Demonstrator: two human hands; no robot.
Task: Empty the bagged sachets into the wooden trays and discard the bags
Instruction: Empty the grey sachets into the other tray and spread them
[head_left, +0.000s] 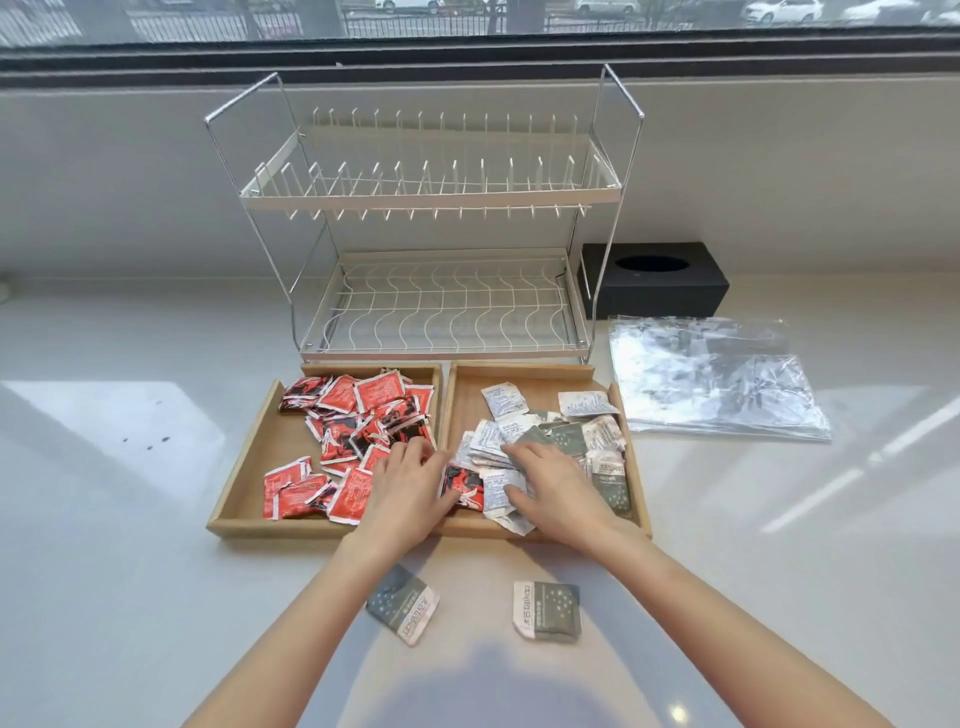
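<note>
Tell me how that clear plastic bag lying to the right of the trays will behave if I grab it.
The clear plastic bag looks thin and crinkled, so it will probably flop and crumple. It lies flat and seems empty, so likely very light. Its glossy surface may slip on the counter.

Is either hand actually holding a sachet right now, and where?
Cannot tell for sure. The left hand touches a red sachet at its left edge; the right hand rests on the grey-white sachets.
</note>
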